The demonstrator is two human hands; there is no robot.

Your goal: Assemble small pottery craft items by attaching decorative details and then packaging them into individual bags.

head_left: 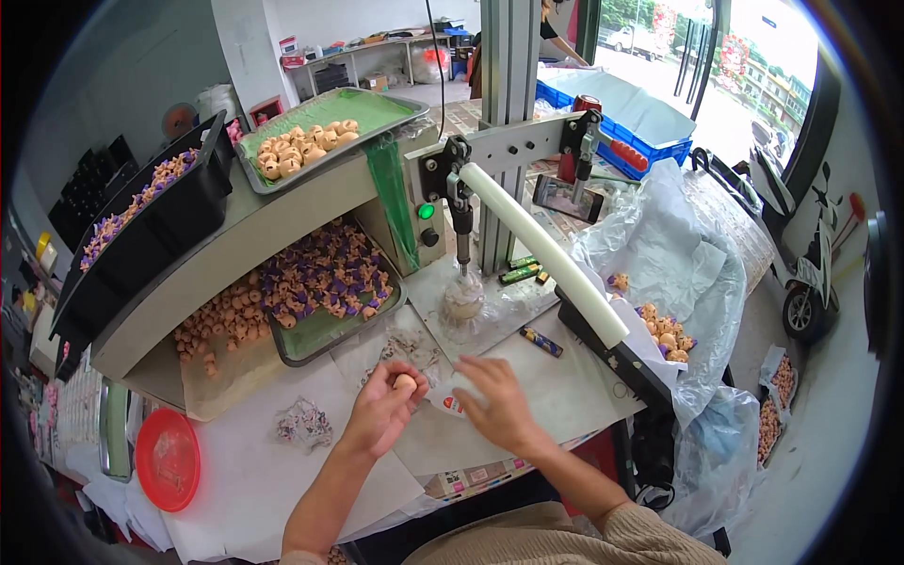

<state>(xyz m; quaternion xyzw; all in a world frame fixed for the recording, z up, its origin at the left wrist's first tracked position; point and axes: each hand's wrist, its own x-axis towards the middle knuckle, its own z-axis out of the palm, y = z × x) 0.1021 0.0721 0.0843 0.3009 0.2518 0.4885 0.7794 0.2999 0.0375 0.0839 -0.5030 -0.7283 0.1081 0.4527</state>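
Left hand [381, 407] is up off the white tabletop [254, 471], palm turned inward, fingers curled narrow round a small peach-coloured bead [405, 381] pinched at the tips. It sits just in front of the press [461, 235], a bit to its left. Right hand [499, 400] lies flatter, palm down, fingers spread loosely and pointing left toward the other hand; nothing held that I can see, tips hover over a small red-and-white sticker [453, 405] on the table.

Under the press tip sits a whitish round lump [463, 301] on clear plastic sheet, just beyond both hands. The long white lever handle [546, 250] slants down from the press to the right, passing above the right hand's far side. Left of the press: green tray [311, 339] w/ purple and peach pieces, more peach ones spilled beside it. Above that, another tray [330, 127] w/ peach pieces on the grey housing. Black bin [151, 217] further left. Red lid [168, 459] near table's front-left edge. Right of press: crumpled plastic bag [678, 273] holding a few pieces.
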